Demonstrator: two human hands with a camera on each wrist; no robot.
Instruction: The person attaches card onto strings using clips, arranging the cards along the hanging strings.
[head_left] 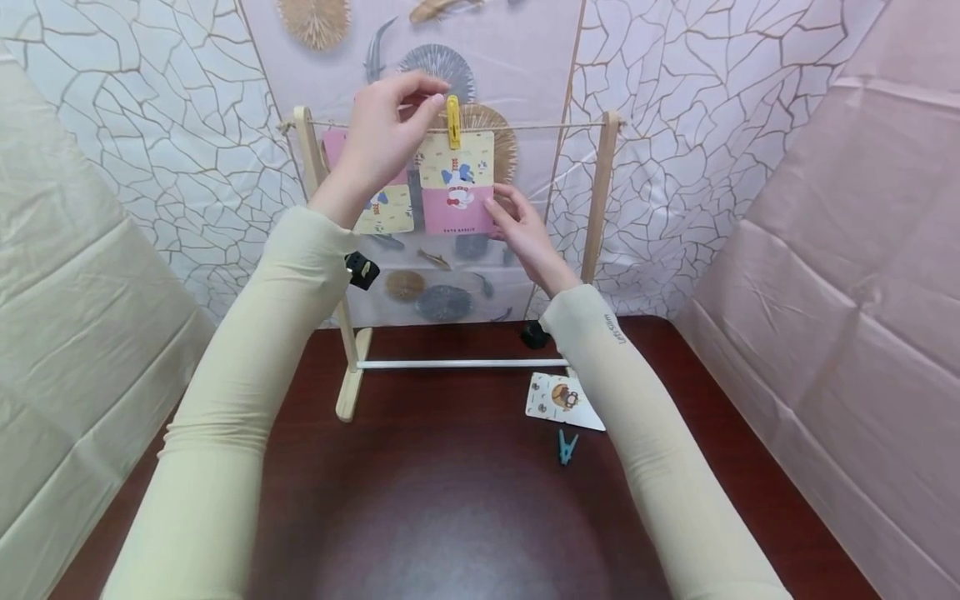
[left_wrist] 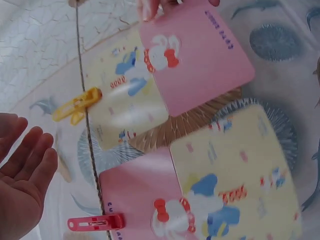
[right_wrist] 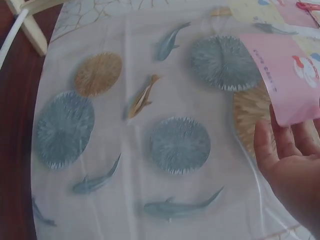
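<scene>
A yellow and pink card with a cartoon rabbit [head_left: 457, 212] hangs from a cord [head_left: 551, 127] under a yellow clothespin [head_left: 453, 125]. My right hand [head_left: 523, 229] pinches this card at its right edge, thumb in front and fingers behind. Up at the cord, my left hand [head_left: 393, 117] is just left of the clothespin; the left wrist view shows a gap between its relaxed fingers [left_wrist: 35, 155] and the clip. Partly hidden behind that hand in the head view, a second pink and yellow card [left_wrist: 235, 175] hangs from a red clothespin [left_wrist: 95, 222].
Wooden posts [head_left: 600, 192] hold the cord, joined low down by a white rod [head_left: 465, 364]. On the dark table [head_left: 420, 483], a white patterned card [head_left: 558, 398] lies at the right, a teal clothespin [head_left: 567, 447] just in front. Patterned cloth [head_left: 675, 108] stands behind.
</scene>
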